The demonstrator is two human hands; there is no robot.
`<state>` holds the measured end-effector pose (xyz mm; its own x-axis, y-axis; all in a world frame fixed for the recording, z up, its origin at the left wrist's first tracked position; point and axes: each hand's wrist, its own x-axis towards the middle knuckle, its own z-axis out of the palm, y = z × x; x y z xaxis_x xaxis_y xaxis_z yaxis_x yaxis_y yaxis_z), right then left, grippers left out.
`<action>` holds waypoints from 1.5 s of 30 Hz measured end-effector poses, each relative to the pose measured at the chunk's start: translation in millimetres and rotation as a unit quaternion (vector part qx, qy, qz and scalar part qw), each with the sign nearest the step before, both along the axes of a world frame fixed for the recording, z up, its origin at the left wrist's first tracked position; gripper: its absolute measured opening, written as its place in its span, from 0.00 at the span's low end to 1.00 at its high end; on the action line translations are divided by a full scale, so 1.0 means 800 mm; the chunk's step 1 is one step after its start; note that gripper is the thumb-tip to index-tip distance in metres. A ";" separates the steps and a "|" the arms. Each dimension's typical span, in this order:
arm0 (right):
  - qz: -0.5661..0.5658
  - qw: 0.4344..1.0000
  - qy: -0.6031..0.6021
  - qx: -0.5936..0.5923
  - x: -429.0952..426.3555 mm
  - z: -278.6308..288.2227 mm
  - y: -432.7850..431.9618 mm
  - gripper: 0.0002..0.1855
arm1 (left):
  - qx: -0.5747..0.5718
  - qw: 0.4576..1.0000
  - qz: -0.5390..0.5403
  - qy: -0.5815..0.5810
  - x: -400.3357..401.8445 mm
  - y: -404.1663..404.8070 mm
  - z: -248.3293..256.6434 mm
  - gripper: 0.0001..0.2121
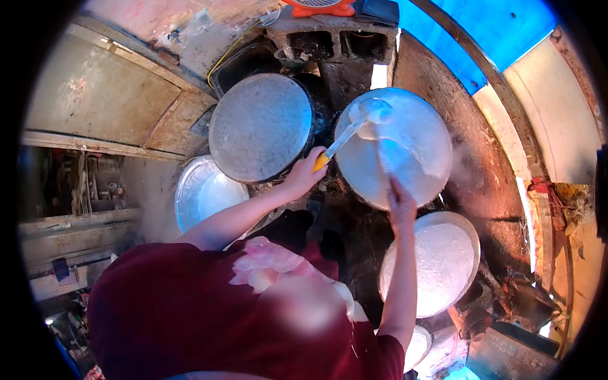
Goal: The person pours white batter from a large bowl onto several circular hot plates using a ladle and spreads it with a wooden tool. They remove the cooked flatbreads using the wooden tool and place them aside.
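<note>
My left hand (306, 173) grips the yellow handle of a long ladle (344, 137). Its bowl rests in the white, batter-like layer in the large round pan (350, 187) at the upper right. Over the near side of that same pan, my right hand (403, 202) holds a thin tool (384, 154), too blurred to name, with its far end near the ladle bowl. A ridge of thicker white stuff curves across the pan's right side. Left of it stands another large round vessel (260, 128) with a flat greyish-white top; I cannot tell if that is a lid or its contents.
A metal basin (183, 209) with pale liquid stands by my left forearm. Near my right forearm is a round pan (472, 237) holding white stuff. Concrete blocks (327, 28) at the back carry an orange fan base (319, 8). A rusty wall (475, 156) curves along the right.
</note>
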<state>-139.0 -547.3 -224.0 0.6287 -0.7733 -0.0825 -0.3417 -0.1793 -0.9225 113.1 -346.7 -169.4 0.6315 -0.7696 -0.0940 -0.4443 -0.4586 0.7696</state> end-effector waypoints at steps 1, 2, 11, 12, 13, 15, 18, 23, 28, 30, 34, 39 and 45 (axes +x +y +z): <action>-0.016 0.999 -0.034 0.031 0.000 -0.006 -0.020 0.22 | 0.001 1.000 0.000 -0.005 0.011 -0.011 -0.003 0.21; -0.021 1.000 0.005 0.012 0.004 0.011 -0.049 0.22 | 0.027 0.999 -0.015 -0.018 0.019 -0.010 -0.011 0.21; 0.099 0.983 0.069 -0.140 -0.069 -0.005 -0.064 0.24 | 0.107 0.992 -0.051 -0.053 -0.010 0.124 -0.030 0.19; 0.014 0.991 0.074 -0.107 -0.071 -0.008 -0.068 0.24 | 0.103 0.993 -0.044 -0.048 -0.017 0.126 -0.027 0.19; -0.080 0.990 0.081 -0.079 -0.081 -0.007 -0.075 0.24 | 0.093 0.994 -0.046 -0.044 -0.020 0.122 -0.026 0.19; -0.002 0.996 0.044 -0.078 -0.067 -0.036 -0.041 0.24 | 0.083 0.996 -0.036 -0.027 -0.024 0.128 -0.037 0.19; 0.068 0.995 0.031 -0.069 -0.046 -0.019 -0.007 0.23 | 0.061 0.995 -0.041 -0.073 -0.026 0.132 -0.043 0.19; 0.004 0.990 0.049 -0.131 -0.019 0.009 -0.100 0.23 | 0.091 0.992 -0.061 -0.058 -0.019 0.139 -0.045 0.20; 0.169 0.979 0.009 -0.115 -0.051 0.012 -0.089 0.27 | 0.066 0.997 -0.026 -0.004 -0.023 0.122 -0.012 0.19; 0.087 0.996 -0.016 0.017 -0.083 0.004 -0.108 0.27 | 0.062 0.997 0.012 0.036 -0.023 0.099 -0.008 0.18; 0.047 0.999 -0.007 -0.019 -0.066 0.004 -0.110 0.24 | 0.107 0.994 -0.014 0.001 -0.037 0.115 -0.022 0.16; 0.189 0.982 -0.012 -0.011 -0.043 0.024 -0.112 0.23 | 0.165 0.986 -0.009 -0.027 -0.068 0.160 -0.019 0.18; 0.205 0.979 -0.013 -0.007 -0.004 -0.007 -0.105 0.21 | 0.109 0.994 -0.017 -0.011 -0.077 0.180 -0.036 0.20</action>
